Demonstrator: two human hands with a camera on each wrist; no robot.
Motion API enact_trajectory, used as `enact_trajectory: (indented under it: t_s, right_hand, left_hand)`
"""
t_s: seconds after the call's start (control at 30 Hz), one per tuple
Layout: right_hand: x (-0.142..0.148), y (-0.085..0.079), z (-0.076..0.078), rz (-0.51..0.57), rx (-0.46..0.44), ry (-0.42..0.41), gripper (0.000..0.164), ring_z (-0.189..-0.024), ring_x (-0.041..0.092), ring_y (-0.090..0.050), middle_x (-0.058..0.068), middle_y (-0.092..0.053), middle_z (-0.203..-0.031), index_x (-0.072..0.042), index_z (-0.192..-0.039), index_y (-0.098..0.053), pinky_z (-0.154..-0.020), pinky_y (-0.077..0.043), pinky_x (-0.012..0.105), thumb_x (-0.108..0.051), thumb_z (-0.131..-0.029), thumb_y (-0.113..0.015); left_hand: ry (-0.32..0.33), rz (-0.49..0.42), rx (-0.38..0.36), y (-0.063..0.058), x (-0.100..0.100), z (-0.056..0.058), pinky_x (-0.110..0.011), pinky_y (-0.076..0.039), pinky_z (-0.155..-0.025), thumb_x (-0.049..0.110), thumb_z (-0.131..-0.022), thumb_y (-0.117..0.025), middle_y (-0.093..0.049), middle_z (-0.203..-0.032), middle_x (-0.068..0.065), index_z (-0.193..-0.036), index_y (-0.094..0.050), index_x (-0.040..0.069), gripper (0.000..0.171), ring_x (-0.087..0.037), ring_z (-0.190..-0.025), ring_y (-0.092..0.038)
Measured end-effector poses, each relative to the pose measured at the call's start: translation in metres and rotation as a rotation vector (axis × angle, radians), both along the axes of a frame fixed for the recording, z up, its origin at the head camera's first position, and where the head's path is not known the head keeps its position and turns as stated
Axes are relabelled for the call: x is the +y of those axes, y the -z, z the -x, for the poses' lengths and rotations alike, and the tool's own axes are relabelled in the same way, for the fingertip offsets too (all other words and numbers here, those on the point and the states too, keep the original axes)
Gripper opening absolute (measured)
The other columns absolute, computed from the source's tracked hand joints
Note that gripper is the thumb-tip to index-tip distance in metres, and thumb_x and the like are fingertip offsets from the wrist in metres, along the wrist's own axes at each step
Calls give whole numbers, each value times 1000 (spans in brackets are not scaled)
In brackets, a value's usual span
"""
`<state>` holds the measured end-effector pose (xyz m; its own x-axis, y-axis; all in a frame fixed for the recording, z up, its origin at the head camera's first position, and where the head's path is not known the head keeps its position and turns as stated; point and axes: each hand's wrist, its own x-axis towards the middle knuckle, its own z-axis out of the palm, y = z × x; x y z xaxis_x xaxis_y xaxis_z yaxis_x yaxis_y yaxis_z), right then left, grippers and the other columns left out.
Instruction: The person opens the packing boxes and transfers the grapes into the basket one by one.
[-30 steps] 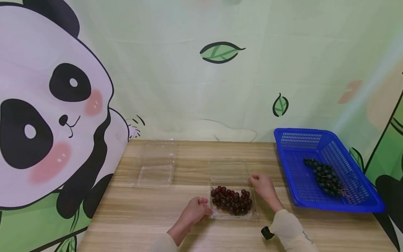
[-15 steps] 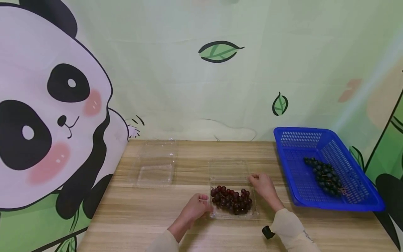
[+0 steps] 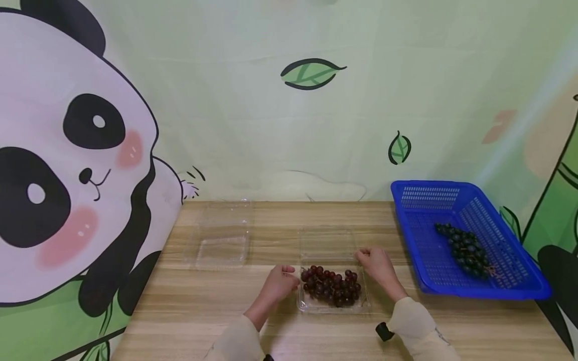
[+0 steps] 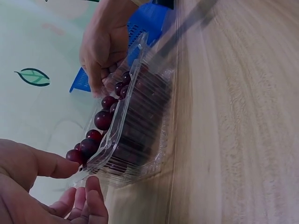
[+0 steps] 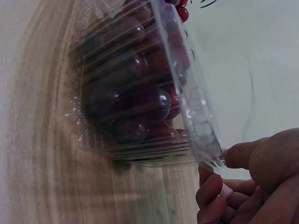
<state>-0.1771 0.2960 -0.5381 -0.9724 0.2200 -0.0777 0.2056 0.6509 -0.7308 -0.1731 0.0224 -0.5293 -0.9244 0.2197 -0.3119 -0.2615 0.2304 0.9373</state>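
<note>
An open clear plastic clamshell container (image 3: 331, 308) stands on the table with a bunch of dark red grapes (image 3: 331, 287) inside. Its transparent lid (image 3: 327, 241) lies folded back behind it. My left hand (image 3: 279, 285) is at the container's left side; in the left wrist view its thumb (image 4: 58, 165) and curled fingers (image 4: 96, 196) come together around the rim's corner. My right hand (image 3: 377, 264) pinches the back right corner near the hinge, thumb (image 5: 240, 154) on the rim and fingertips bent beneath it.
A blue perforated basket (image 3: 417, 265) stands at the right, holding a bunch of black grapes (image 3: 467, 250). Another open clear container (image 3: 221, 250) is at the back left. Behind the wooden table (image 3: 203, 301) hangs a printed panda backdrop (image 3: 253, 125).
My left hand has slid away from the body along the container's left side, from the front corner toward the hinge. My right hand stays at the back right corner. The grapes lie as before.
</note>
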Motion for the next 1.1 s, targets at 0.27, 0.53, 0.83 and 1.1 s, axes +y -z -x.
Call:
enact_trajectory:
  t_s: [0.27,0.53,0.83,1.1]
  right_hand:
    - [-1,0,0,-20,16,-3,27,-70,20,-53,1,-58,-71,6,-109,-76,-69,-47,34,-15,-98,-63]
    - [-2,0,0,-28,-7,-2,27,-69,20,-52,4,-60,-73,5,-110,-75,-66,-47,34,-17,-100,-63]
    - [-6,-1,-3,-164,32,6,38,-109,42,-68,24,-72,-114,10,-122,-69,-93,-54,55,-21,-100,-62]
    - [-9,-2,-2,-232,146,52,30,-99,40,-70,18,-75,-102,5,-115,-73,-84,-56,55,-14,-92,-67]
  left_hand:
    - [17,7,26,1,4,4,-26,-52,-63,-11,-77,-58,-60,-84,-10,-117,-56,-16,40,-17,-70,-58]
    - [22,54,51,-6,10,4,-25,-50,-52,-13,-72,-48,-57,-76,-8,-113,-55,-13,41,-13,-56,-51]
    - [25,96,62,-6,13,5,-33,-57,-54,-13,-74,-45,-58,-75,-11,-111,-55,-12,38,-15,-55,-54]
    - [23,130,45,-10,15,5,-41,-62,-63,-16,-74,-47,-63,-85,-18,-115,-56,-14,42,-23,-59,-62]
